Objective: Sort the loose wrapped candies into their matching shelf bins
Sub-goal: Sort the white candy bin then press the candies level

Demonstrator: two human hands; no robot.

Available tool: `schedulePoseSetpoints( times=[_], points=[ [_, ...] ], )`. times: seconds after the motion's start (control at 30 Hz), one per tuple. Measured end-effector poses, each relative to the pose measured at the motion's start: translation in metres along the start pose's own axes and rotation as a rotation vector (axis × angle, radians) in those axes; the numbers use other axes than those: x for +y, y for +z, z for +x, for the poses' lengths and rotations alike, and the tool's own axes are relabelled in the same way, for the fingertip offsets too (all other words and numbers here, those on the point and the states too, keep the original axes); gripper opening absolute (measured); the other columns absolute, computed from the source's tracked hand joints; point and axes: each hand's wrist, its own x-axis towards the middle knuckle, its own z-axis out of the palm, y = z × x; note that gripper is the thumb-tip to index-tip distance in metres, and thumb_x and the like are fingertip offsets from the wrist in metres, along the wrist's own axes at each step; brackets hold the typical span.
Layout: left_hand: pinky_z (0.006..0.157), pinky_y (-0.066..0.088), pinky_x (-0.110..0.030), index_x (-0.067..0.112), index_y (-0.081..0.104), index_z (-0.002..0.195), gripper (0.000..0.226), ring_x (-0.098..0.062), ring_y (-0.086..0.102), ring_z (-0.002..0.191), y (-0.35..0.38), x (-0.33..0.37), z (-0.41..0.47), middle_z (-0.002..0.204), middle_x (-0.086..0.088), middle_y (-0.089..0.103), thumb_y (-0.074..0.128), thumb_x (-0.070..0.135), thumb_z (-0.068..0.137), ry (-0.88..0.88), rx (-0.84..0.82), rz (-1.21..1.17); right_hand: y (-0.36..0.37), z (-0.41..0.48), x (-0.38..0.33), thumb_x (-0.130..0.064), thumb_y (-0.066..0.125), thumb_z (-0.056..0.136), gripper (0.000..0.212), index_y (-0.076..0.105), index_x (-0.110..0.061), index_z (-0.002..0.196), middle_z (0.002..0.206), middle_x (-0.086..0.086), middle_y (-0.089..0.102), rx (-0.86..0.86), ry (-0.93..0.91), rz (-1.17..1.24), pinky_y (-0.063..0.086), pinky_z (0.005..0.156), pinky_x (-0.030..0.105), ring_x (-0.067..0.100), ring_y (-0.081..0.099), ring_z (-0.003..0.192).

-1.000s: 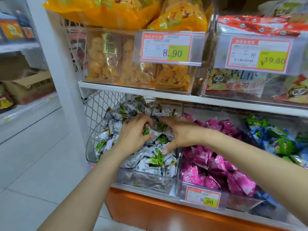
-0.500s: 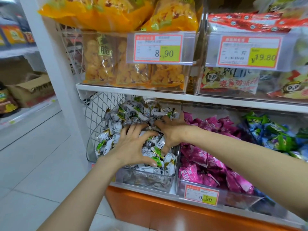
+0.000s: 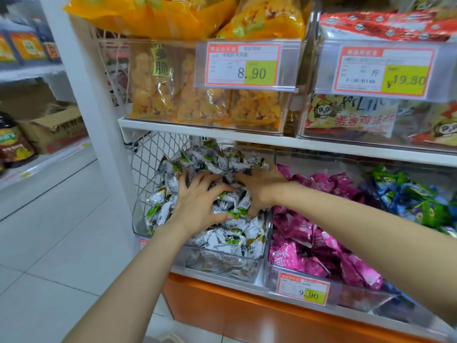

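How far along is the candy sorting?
Done: pink candies and blue-green candies lie in separate bins. In hand: left hand and right hand press, fingers spread, on the white candies in the left bin. Left: no strays show; buried ones cannot be ruled out.

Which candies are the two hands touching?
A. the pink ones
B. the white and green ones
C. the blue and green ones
B: the left hand and the right hand both rest on the white and green candies piled in the leftmost clear bin; the pink candies fill the next bin over.
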Motion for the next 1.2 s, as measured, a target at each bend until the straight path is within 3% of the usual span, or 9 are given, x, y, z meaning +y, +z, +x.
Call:
schedulePoseSetpoints(
  times=[0.07,0.2,0.37,0.5,0.63,0.73,0.9,1.1,1.2],
  points=[
    [0.108,-0.016,-0.047,0.037,0.054,0.126,0.058,-0.027,0.026,0.137,0.000,0.000,0.000,0.140,0.001,0.044,0.067,0.057,0.073,-0.016,-0.002,-0.011,-0.003,0.004,0.005,-0.064,0.075,0.059,0.113,0.011,-0.036,0.147,0.138,0.005,0.048,0.014,-0.011,0.018,0.047,0.090,0.036,0.027,0.051,0.117],
    [0.111,-0.010,-0.047,0.039,0.051,0.127,0.055,-0.024,0.025,0.137,0.002,0.001,0.002,0.139,0.004,0.044,0.064,0.056,0.076,-0.047,-0.001,-0.028,-0.004,0.010,0.014,-0.068,0.073,0.057,0.113,0.014,-0.037,0.147,0.142,0.002,0.045,0.029,-0.040,0.041,0.044,0.096,0.035,0.024,0.047,0.124],
    [0.111,-0.002,-0.045,0.035,0.054,0.123,0.051,-0.024,0.027,0.134,0.007,0.003,0.007,0.135,0.004,0.046,0.064,0.055,0.077,-0.081,0.031,-0.051,-0.007,0.009,0.019,-0.066,0.075,0.056,0.117,0.010,-0.036,0.148,0.153,0.004,0.029,-0.047,-0.058,0.139,0.019,0.113,0.043,0.026,0.030,0.138],
    [0.109,-0.003,-0.042,0.040,0.047,0.127,0.062,-0.021,0.018,0.137,0.008,0.001,0.011,0.140,0.006,0.038,0.057,0.068,0.072,-0.086,-0.051,-0.034,-0.003,0.005,0.012,-0.064,0.073,0.061,0.106,0.014,-0.040,0.146,0.150,0.006,0.032,0.021,-0.033,0.104,0.013,0.114,0.045,0.028,0.035,0.134],
    [0.109,-0.012,-0.046,0.041,0.033,0.135,0.103,-0.020,0.008,0.138,0.004,0.006,0.009,0.145,0.005,0.027,0.041,0.090,0.045,-0.103,-0.194,-0.018,-0.002,0.007,0.011,-0.059,0.073,0.065,0.091,0.025,-0.042,0.141,0.139,0.002,0.044,0.108,-0.038,0.124,0.033,0.101,0.036,0.024,0.046,0.123],
    [0.110,-0.014,-0.052,0.039,0.025,0.138,0.094,-0.022,0.007,0.139,0.005,0.013,0.008,0.146,0.003,0.022,0.058,0.078,0.059,-0.124,-0.231,0.061,0.000,0.010,0.013,-0.057,0.073,0.067,0.084,0.032,-0.042,0.138,0.132,0.000,0.049,0.172,-0.040,0.145,0.041,0.088,0.030,0.021,0.052,0.115],
    [0.112,-0.006,-0.049,0.037,0.031,0.137,0.072,-0.021,0.013,0.137,0.006,0.017,0.011,0.144,0.003,0.028,0.059,0.060,0.075,-0.156,-0.138,0.056,-0.001,0.015,0.022,-0.050,0.072,0.072,0.078,0.035,-0.037,0.139,0.128,0.002,0.049,0.227,-0.041,0.147,0.035,0.079,0.028,0.020,0.051,0.112],
    [0.112,-0.004,-0.055,0.035,0.014,0.145,0.109,-0.023,0.004,0.140,0.005,0.015,0.005,0.151,0.001,0.009,0.062,0.077,0.057,-0.112,-0.242,0.126,-0.001,0.021,0.030,-0.049,0.075,0.070,0.081,0.038,-0.032,0.140,0.136,0.003,0.041,0.223,-0.021,0.206,0.033,0.076,0.027,0.022,0.047,0.120],
    [0.112,0.005,-0.055,0.036,0.025,0.142,0.098,-0.025,0.001,0.139,0.011,0.013,0.006,0.153,-0.002,0.006,0.066,0.071,0.060,-0.111,-0.134,0.085,0.000,0.021,0.033,-0.045,0.079,0.066,0.081,0.040,-0.034,0.136,0.132,0.004,0.040,0.210,-0.049,0.306,0.035,0.072,0.026,0.022,0.049,0.111]
  ],
)
